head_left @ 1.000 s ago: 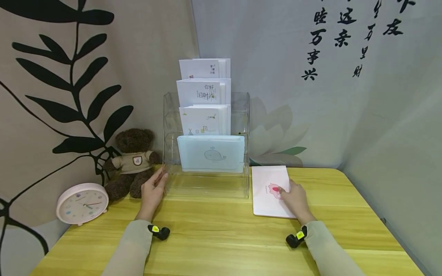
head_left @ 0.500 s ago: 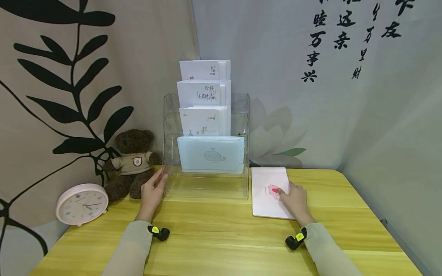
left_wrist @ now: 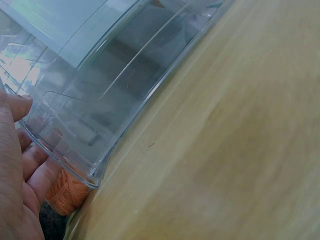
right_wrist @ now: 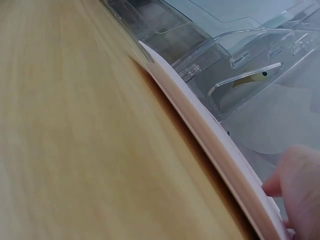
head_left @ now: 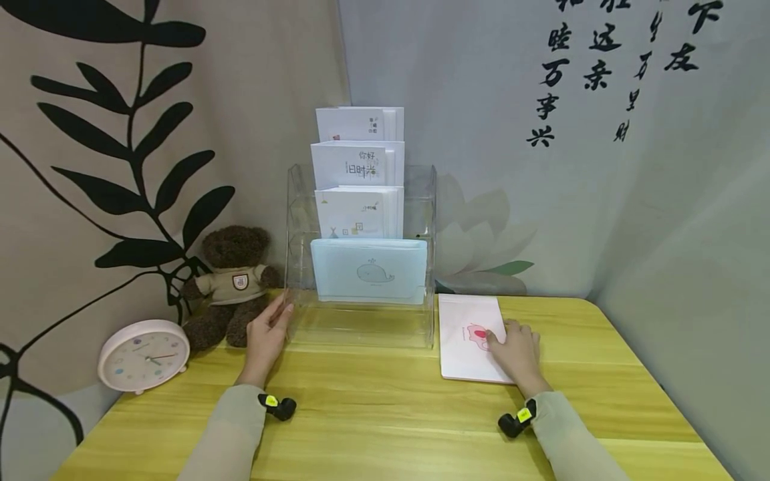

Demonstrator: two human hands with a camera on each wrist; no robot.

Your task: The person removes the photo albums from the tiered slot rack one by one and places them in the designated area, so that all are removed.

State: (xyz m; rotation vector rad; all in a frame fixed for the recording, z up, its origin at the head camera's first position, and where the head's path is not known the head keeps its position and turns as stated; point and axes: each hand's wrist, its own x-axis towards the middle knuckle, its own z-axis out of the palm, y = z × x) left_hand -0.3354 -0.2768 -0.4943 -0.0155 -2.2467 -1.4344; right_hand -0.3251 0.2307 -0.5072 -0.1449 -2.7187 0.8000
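Note:
A clear tiered rack stands at the back of the table, with folded white cards on its upper tiers and light-blue folders with a whale drawing at the front. My left hand holds the rack's left side; in the left wrist view its thumb lies over the clear edge and the fingers are outside. Right of the rack lies a pale pink notebook with a pink animal drawing. My right hand grips its right edge, thumb on the cover; the other fingertips are partly hidden.
A brown teddy bear sits left of the rack, near a pink round clock. In the left wrist view an orange yarn ball shows behind the rack. Printed cloth walls stand behind the wooden table.
The head view has shifted slightly. My right hand's fingers have spread a little to the right beside the notebook. The left hand and the rack keep their places.

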